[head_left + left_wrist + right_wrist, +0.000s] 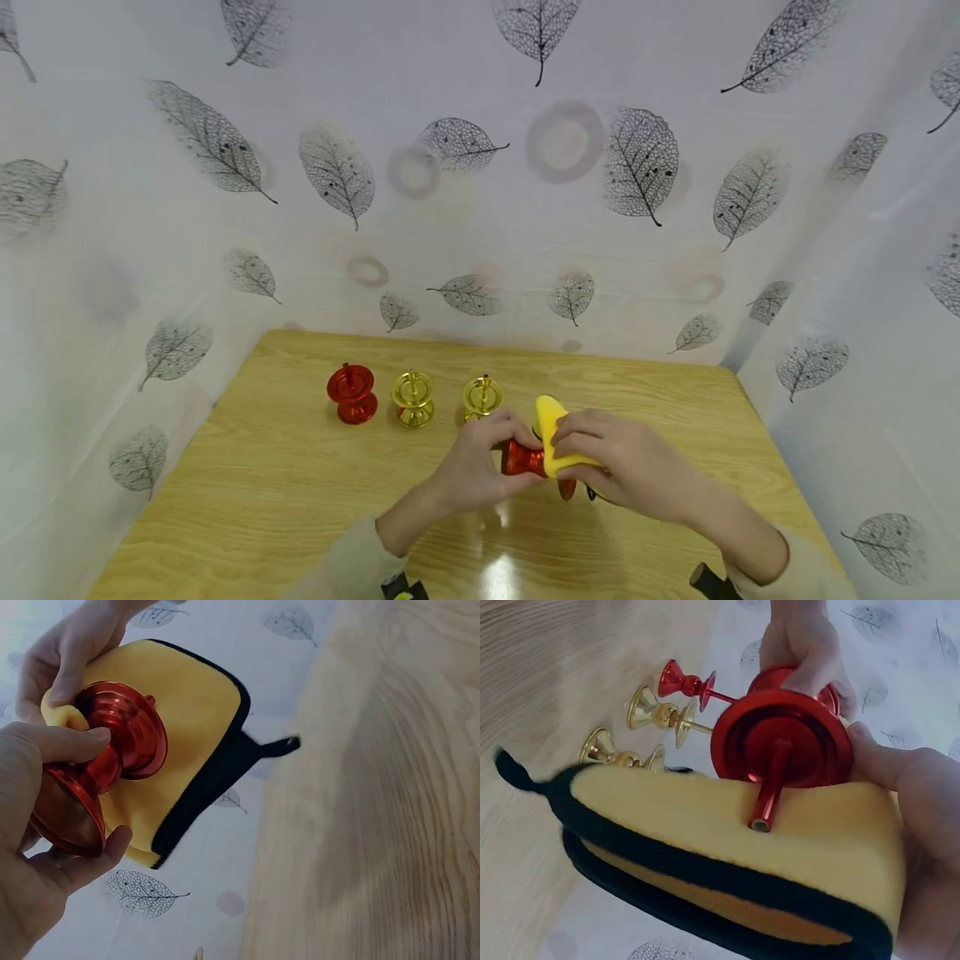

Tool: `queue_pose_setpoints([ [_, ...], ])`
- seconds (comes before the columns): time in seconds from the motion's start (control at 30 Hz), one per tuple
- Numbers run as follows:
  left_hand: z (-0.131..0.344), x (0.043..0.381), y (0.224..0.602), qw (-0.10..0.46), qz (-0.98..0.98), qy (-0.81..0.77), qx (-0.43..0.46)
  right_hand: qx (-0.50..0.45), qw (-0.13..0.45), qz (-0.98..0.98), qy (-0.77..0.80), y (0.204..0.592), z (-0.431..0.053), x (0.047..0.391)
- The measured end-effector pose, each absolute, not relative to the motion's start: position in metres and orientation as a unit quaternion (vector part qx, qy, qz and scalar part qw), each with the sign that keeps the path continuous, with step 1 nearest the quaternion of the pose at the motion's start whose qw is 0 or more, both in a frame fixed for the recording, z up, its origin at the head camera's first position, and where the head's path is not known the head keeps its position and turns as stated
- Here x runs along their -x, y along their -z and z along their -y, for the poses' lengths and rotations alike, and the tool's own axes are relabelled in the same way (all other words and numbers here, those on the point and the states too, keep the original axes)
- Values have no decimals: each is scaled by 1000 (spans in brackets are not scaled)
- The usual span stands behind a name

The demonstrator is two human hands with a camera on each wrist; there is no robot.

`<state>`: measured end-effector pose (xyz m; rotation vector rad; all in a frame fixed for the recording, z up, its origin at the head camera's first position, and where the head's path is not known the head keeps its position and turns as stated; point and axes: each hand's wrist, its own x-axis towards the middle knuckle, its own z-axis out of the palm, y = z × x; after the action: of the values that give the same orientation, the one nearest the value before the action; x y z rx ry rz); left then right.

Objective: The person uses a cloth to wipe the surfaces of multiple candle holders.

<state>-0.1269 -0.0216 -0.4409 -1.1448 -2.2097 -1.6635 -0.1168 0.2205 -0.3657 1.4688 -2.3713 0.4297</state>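
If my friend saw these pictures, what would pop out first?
Probably the bright yellow cloth in the right hand, against the shiny red candlestick that the left hand holds. Next might come a second red candlestick and two gold candlesticks, lined up toward the back of the wooden table. Behind everything, dark leaves dot the pale sheet.

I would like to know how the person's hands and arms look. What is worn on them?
The left hand and right hand wear no gloves. The left sleeve and right sleeve are plain, pale cream, and end short of the wrist. Beside each is a dark item, left and right; the left one shows a small yellow mark.
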Motion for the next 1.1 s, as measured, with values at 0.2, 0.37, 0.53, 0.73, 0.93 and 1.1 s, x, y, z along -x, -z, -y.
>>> queue_pose_setpoints([
  [0.2,22,124,439,92,744,530,396,-456,-28,837,-301,363,-229,135],
  [0.37,21,126,437,80,744,536,389,-458,-51,829,-318,361,-232,140],
  [0.53,21,127,440,54,744,560,360,-529,104,815,-211,366,-226,130],
  [0.73,22,129,443,28,740,596,311,-561,289,775,-46,378,-216,108],
  [0.93,23,132,441,12,735,623,266,-562,349,748,57,389,-213,94],
  [1.1,23,132,440,-6,735,631,249,-561,371,737,65,394,-212,94],
])
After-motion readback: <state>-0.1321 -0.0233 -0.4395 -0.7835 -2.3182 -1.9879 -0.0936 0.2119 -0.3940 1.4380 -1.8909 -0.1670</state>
